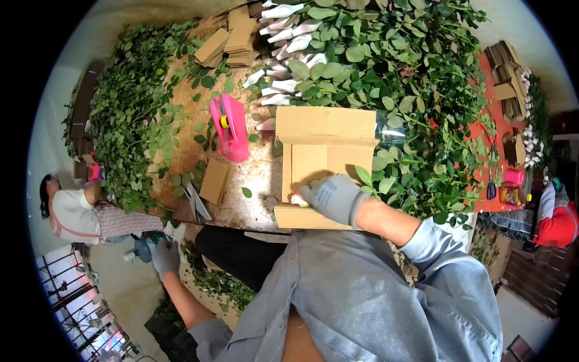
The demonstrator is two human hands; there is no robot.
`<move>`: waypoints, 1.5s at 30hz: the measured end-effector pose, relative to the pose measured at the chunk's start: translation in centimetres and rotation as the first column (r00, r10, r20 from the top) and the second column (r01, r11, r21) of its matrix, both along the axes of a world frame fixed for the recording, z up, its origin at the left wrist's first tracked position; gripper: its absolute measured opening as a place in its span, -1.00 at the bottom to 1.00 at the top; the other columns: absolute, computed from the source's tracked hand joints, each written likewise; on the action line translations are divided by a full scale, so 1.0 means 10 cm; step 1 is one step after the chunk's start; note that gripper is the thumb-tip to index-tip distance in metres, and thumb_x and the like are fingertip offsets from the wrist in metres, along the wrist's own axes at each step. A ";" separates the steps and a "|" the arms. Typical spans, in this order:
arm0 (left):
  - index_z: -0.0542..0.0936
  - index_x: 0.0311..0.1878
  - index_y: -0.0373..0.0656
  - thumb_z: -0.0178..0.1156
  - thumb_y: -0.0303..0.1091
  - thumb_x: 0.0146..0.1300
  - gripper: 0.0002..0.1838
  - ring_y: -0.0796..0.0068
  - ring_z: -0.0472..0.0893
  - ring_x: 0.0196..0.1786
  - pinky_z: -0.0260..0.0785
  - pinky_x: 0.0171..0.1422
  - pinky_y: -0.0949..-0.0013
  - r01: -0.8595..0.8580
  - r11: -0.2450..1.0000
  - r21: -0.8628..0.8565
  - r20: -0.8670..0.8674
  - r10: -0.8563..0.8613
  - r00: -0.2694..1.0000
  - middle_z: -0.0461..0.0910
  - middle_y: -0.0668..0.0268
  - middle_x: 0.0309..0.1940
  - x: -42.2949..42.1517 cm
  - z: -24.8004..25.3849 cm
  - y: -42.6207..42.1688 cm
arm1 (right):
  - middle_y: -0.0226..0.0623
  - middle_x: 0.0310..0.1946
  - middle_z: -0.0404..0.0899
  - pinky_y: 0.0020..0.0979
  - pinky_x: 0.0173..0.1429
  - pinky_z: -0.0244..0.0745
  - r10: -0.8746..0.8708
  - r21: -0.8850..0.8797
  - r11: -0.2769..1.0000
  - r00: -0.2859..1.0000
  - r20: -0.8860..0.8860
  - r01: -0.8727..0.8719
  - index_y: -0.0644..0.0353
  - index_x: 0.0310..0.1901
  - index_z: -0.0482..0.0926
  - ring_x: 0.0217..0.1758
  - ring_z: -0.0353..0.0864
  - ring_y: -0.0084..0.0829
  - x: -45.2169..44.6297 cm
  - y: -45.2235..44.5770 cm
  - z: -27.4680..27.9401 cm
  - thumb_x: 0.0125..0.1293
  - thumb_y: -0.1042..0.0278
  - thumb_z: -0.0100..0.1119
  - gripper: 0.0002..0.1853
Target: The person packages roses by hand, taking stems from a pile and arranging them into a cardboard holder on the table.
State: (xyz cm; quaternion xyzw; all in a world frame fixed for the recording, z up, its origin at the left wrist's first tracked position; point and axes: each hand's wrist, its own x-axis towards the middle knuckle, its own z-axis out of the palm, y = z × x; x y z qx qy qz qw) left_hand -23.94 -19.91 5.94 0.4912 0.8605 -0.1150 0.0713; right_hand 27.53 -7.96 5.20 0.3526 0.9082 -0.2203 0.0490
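Note:
My right hand [338, 198], in a grey glove, lies over a corrugated cardboard sheet [325, 123] with folded-up ends. Its closed fingers are on a small pale flower bud [297, 200], partly hidden by the fingertips. A smaller cardboard piece [309, 161] lies flat on the sheet. Off the table's front edge at the left, my left hand [164, 256], also gloved, is closed beside a blue-green object [143, 250] whose kind I cannot make out. A pink tape dispenser [230, 130] stands left of the sheet.
Leafy stems [386, 66] with white-wrapped heads [286, 36] pile up at the back right. More foliage [136, 114] covers the left. Cardboard pieces [241, 36], a small cardboard stack [215, 181] and a metal blade-like tool [196, 204] lie around. People [78, 211] stand at both sides.

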 end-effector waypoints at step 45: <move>0.70 -0.01 -0.20 0.25 -0.40 0.18 -0.70 0.23 0.57 0.02 0.40 0.08 0.11 0.762 0.340 0.552 0.116 -0.936 0.333 0.64 0.30 0.00 3.24 -0.11 0.69 | -0.19 0.00 0.70 -0.18 0.04 0.64 -0.616 0.306 0.786 0.726 0.305 0.538 0.08 0.11 0.64 0.05 0.74 -0.15 1.34 1.22 -0.69 0.44 0.32 0.05 -0.71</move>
